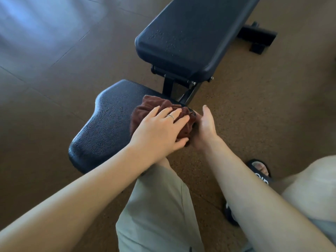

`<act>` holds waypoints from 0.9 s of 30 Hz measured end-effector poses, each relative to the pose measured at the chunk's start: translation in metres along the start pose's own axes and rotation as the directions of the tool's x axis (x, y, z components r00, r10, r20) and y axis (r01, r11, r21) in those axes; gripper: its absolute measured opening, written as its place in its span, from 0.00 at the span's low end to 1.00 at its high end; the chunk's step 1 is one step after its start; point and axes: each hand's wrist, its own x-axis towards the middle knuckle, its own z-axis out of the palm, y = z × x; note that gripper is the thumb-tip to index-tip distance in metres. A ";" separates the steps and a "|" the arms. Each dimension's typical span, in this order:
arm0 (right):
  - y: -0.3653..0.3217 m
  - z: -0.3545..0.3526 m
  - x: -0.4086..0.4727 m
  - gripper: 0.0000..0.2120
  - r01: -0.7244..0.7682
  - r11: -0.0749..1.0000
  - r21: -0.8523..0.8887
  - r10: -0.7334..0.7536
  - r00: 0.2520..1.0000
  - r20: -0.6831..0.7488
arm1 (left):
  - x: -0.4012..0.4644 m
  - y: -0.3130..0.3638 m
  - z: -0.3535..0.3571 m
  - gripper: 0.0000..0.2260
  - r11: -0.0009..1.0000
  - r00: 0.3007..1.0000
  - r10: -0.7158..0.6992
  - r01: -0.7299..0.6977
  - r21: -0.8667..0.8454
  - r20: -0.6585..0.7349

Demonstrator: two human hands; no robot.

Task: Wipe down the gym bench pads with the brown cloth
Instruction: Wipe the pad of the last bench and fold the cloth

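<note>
— What's under it all?
— A brown speckled floor, with darker grey tiles to the left catching pale light.
— And nearer the camera?
— Khaki shorts over the legs, and a black slide sandal with white lettering, on a foot planted on the speckled floor.

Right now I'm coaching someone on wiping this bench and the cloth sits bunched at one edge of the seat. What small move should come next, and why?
Probably sweep the brown cloth leftward across the seat pad. The left hand lies flat on it, the right hand is at the cloth's right edge, and most of the seat pad lies bare to the left. The back pad can follow.
</note>
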 end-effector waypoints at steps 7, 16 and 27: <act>-0.011 -0.008 -0.003 0.34 0.031 0.999 0.013 -0.031 0.999 -0.034 | 0.058 0.031 0.004 0.23 0.984 0.983 -0.176 0.177 -0.017 0.053; -0.016 -0.019 -0.022 0.29 0.077 0.996 0.036 -0.078 0.997 0.012 | 0.096 0.042 0.002 0.19 0.947 0.945 -0.317 0.313 0.069 0.077; -0.069 -0.022 -0.022 0.25 0.211 0.975 -0.068 -0.220 0.958 -0.185 | 0.084 0.009 -0.034 0.13 -0.035 0.635 -0.752 0.231 -0.972 0.177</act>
